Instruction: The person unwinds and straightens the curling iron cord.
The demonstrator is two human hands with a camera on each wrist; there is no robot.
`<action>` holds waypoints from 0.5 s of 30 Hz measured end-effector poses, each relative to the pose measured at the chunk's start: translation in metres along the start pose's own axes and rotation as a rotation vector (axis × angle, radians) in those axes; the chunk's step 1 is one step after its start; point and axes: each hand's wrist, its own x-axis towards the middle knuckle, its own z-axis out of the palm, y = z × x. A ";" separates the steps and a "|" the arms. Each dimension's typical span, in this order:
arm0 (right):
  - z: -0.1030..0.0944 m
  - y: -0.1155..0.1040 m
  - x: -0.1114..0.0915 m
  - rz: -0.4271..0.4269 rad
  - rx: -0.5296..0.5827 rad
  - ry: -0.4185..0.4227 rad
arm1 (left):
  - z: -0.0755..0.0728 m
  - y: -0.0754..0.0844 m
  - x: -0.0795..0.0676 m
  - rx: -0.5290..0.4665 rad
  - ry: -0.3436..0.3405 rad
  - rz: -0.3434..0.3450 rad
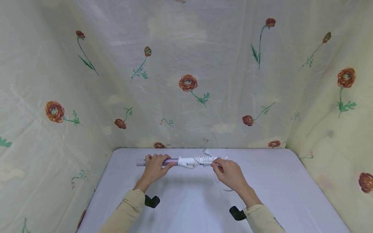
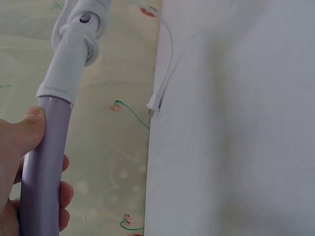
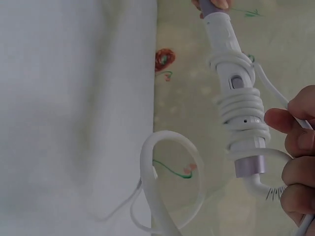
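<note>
While the left hand (image 1: pixel 156 166) wraps its curled fingers firmly round the lilac barrel, the right hand (image 1: pixel 230 174) pinches the white cord (image 3: pixel 242 105) between thumb and fingers, close by the handle's far-right end. From where I stand, the lilac-and-white wand (image 1: pixel 186 161) is held level between the two, its bare barrel pointing to the person's left, above the far part of the white-covered table (image 1: pixel 186 207), with a soft shadow beneath it. Several tight turns of cord circle the white handle just beyond a grey switch (image 3: pixel 237 82), and a looser turn sits nearer the barrel; small lettering shows on the white collar where it meets the lilac. One big loop of cord hangs near the right hand. A white plug (image 2: pixel 154 102) shows near the table's far edge, though whether it rests there I can't tell. Cream sleeves (image 1: pixel 129 204) cover both forearms, and a dark device (image 1: pixel 152 201) sits at each wrist. All around hangs pale sheeting (image 1: pixel 175 110) printed with rust-red flowers on green stems.
</note>
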 end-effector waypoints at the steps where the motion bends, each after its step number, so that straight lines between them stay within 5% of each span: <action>1: -0.002 0.001 0.002 0.000 -0.022 -0.002 | 0.000 0.000 0.000 -0.001 -0.005 -0.002; 15: -0.016 0.014 0.020 -0.117 -0.172 -0.034 | -0.003 -0.004 -0.001 0.025 -0.032 0.017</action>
